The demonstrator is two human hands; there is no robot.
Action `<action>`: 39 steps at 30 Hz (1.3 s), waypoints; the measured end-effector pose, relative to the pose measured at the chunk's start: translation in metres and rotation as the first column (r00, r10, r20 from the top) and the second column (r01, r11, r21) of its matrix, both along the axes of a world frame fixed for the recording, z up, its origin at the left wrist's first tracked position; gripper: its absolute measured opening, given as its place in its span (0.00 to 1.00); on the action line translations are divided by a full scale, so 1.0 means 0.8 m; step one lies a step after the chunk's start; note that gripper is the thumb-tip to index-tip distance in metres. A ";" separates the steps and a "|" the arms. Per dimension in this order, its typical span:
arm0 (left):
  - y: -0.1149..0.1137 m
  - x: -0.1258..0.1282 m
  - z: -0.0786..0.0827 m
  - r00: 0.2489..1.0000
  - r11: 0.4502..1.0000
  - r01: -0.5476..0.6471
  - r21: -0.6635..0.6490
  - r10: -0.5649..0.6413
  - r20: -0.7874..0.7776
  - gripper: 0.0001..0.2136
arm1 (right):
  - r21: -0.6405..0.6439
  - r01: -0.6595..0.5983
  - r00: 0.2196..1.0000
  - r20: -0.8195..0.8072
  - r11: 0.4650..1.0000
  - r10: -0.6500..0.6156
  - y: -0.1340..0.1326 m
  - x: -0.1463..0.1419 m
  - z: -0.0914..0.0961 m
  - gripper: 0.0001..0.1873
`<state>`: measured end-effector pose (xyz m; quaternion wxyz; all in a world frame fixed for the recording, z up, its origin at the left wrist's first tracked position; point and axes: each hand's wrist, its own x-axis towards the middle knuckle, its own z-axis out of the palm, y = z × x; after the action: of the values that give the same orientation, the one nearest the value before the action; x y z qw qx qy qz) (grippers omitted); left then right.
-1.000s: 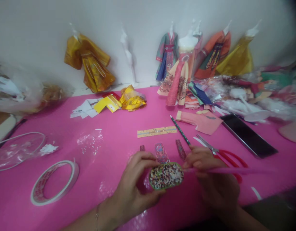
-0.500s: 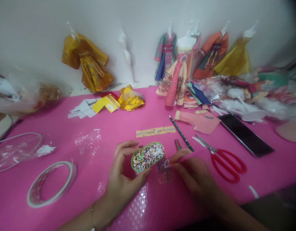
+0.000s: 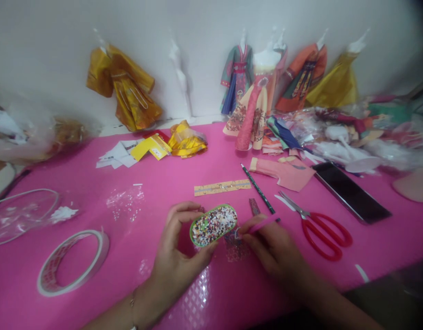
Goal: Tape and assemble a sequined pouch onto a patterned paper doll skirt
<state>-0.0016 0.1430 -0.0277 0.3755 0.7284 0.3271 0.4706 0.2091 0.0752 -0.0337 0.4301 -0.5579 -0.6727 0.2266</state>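
My left hand (image 3: 175,256) grips a small green oval box (image 3: 213,224) filled with tiny multicoloured beads, holding it just above the pink table (image 3: 163,183). Right of it, my right hand (image 3: 269,245) pinches a thin pink stick (image 3: 263,223) whose tip points at a patterned paper piece (image 3: 235,245) lying below the box. A narrow dark red strip (image 3: 254,206) lies just beyond my right fingers.
Red scissors (image 3: 321,227), a dark pencil (image 3: 258,189), a beige strip (image 3: 221,187), a phone (image 3: 351,192) and a pink paper garment (image 3: 283,172) lie to the right. A tape roll (image 3: 72,261) and clear lid (image 3: 22,213) lie left. Paper-dressed dolls (image 3: 253,87) stand along the wall.
My left hand carried the bead box up and left, then held it there. My right hand moved left off the scissors toward the patterned paper piece with the pink stick.
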 end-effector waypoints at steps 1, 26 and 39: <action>0.000 0.000 -0.001 1.000 1.000 0.003 -0.003 -0.003 0.003 0.17 | -0.002 -0.003 1.000 -0.004 1.000 0.003 0.000 0.000 0.000 0.04; -0.002 -0.002 -0.007 1.000 1.000 0.002 -0.028 -0.001 0.009 0.18 | -0.062 -0.023 0.999 -0.034 0.998 0.021 -0.001 0.000 -0.005 0.05; -0.001 -0.002 -0.007 1.000 1.000 -0.003 -0.024 0.003 0.004 0.18 | -0.044 -0.030 1.000 0.001 0.999 0.030 0.000 0.000 -0.007 0.05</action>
<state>-0.0030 0.1420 -0.0329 0.3842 0.7223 0.3330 0.4688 0.2094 0.0752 -0.0391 0.4135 -0.5574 -0.6762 0.2473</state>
